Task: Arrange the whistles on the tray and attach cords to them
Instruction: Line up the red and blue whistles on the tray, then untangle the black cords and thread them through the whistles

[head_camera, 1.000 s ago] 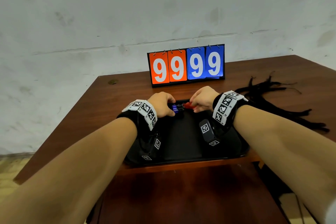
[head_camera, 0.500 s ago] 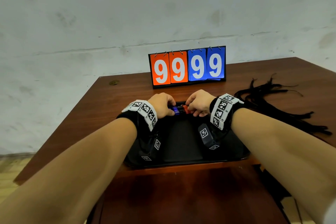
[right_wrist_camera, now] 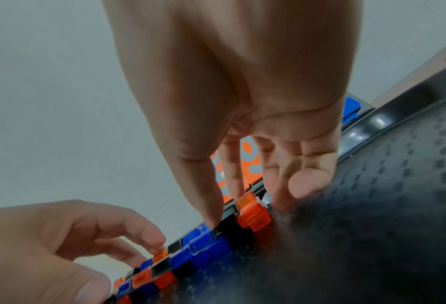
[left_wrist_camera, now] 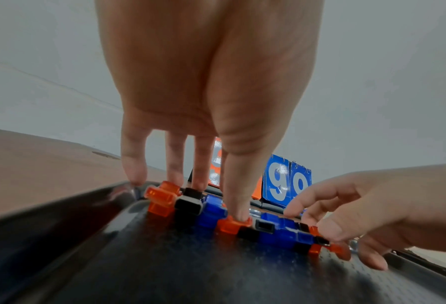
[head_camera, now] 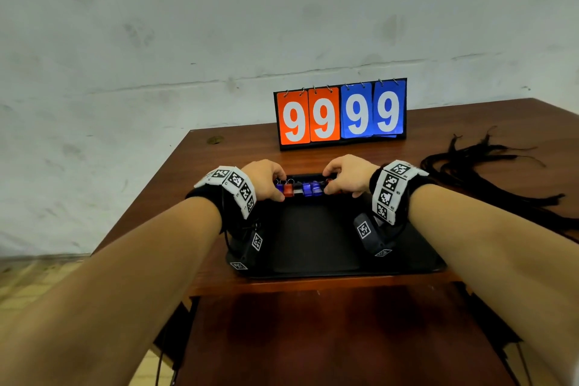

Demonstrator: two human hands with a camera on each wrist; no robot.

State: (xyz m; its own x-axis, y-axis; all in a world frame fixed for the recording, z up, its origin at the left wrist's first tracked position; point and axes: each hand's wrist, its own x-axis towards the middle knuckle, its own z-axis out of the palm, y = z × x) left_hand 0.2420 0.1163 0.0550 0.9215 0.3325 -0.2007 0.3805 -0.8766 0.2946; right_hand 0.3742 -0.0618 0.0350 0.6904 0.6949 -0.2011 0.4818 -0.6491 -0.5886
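Head view: left hand and right hand, fingers extended, press row of whistles at tray far edge; nothing gripped.

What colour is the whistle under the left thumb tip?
Orange whistle, clearest in the left wrist view.

A row of small plastic whistles, orange, black and blue, lies side by side, touching, along the 12 o'clock edge of a black textured tray, mouthpieces toward 6 o'clock. Black cords lie loose on the table at 2 o'clock, apart from the tray.
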